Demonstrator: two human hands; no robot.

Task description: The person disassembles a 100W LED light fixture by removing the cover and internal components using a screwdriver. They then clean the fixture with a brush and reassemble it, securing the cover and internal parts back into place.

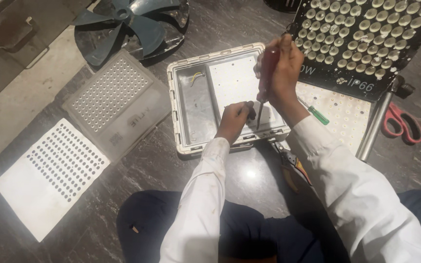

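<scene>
The open lamp housing (181,104) lies on the dark floor (147,165) just under my grip, with the white LED board (232,80) inside it. My right hand (282,73) is closed firm around the red screwdriver (264,80), shaft upright, tip down on the near edge of the board. My left hand (234,119), just below and beside the tip, is curled, steadying it. I judge I must keep the shaft straight and press down so the tip does not slip
</scene>
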